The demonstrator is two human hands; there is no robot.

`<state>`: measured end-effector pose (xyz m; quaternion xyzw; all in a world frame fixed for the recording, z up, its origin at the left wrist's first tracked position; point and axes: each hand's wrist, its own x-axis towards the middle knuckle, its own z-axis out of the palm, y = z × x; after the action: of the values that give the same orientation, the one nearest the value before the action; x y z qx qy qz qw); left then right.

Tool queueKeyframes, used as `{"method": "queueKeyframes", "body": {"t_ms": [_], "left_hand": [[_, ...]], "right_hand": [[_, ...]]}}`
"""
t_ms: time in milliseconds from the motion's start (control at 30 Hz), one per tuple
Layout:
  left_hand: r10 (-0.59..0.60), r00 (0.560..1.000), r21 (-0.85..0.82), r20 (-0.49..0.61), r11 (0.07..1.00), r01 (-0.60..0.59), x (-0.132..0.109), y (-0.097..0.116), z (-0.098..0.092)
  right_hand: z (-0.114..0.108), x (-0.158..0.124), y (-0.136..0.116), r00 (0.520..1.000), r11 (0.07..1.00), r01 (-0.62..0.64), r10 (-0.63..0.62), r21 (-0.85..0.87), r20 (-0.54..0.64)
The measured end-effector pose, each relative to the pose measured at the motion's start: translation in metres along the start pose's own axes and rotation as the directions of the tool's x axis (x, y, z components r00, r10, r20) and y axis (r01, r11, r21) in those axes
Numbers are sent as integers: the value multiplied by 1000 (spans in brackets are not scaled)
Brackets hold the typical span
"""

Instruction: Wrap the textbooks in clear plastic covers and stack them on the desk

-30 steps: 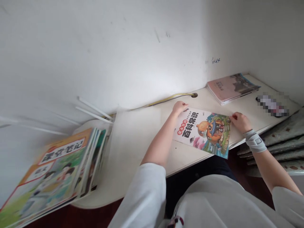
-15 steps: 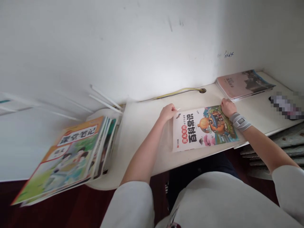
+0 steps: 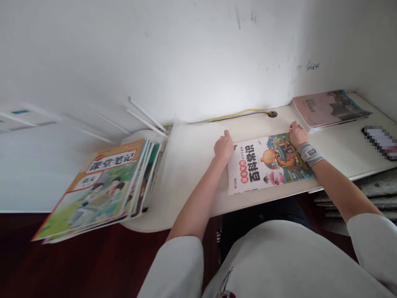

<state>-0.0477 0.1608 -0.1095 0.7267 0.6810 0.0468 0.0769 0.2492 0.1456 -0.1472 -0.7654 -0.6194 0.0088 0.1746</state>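
A thin book [image 3: 257, 165] with a white and colourful illustrated cover lies flat on the white desk in front of me. My left hand [image 3: 223, 147] is closed at its upper left corner, one digit pointing up; what is between the fingers is hidden. At the upper right corner my right hand [image 3: 298, 134], with a grey band [image 3: 310, 153] on the wrist, is curled shut on the book's edge.
To the left, a stack of books [image 3: 99, 190] overhangs the desk's rounded end. Pinkish books [image 3: 325, 109] lie at the back right, near a blurred-out phone-like object [image 3: 380, 140]. Yellow cables [image 3: 238, 114] run along the wall into a desk hole [image 3: 272, 114].
The view has turned slightly left, so the desk and stacks sit further right. A digit of my left hand now points up, where its fingers were pinched before. My right hand stays at the book's corner.
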Motion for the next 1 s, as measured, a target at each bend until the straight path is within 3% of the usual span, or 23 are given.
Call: {"method": "queueKeyframes", "body": {"t_ms": [167, 300, 400, 533, 633, 700, 767, 833, 900, 1000], "left_hand": [[81, 991, 121, -104, 990, -69, -31, 49, 4], [188, 981, 89, -41, 979, -184, -49, 84, 31], [185, 983, 53, -11, 981, -184, -51, 87, 48], [190, 981, 36, -30, 981, -189, -49, 82, 55], [194, 981, 23, -10, 981, -194, -49, 82, 54], [199, 980, 12, 8, 980, -199, -49, 83, 52], [202, 979, 11, 14, 979, -202, -49, 83, 52], [219, 975, 21, 29, 975, -220, -49, 81, 51], [237, 970, 27, 46, 971, -239, -49, 79, 51], [255, 966, 21, 30, 966, -256, -48, 73, 50]], "right_hand": [[1, 3, 2, 1000, 1000, 14, -15, -15, -12], [1, 3, 1, 1000, 999, 22, -23, -32, -10], [1, 2, 2, 999, 999, 30, -31, -30, -14], [-7, 3, 0, 999, 997, 35, -33, -72, 26], [-17, 1, -18, 997, 980, 46, -33, -194, 74], [-21, -5, -42, 993, 960, 116, -105, -256, 57], [-19, -16, -70, 956, 929, 294, -284, -227, 76], [-13, -29, -92, 864, 865, 494, -477, -90, 161], [-4, -39, -100, 799, 817, 574, -573, 55, 181], [4, -46, -86, 770, 789, 606, -614, 100, 176]]}}
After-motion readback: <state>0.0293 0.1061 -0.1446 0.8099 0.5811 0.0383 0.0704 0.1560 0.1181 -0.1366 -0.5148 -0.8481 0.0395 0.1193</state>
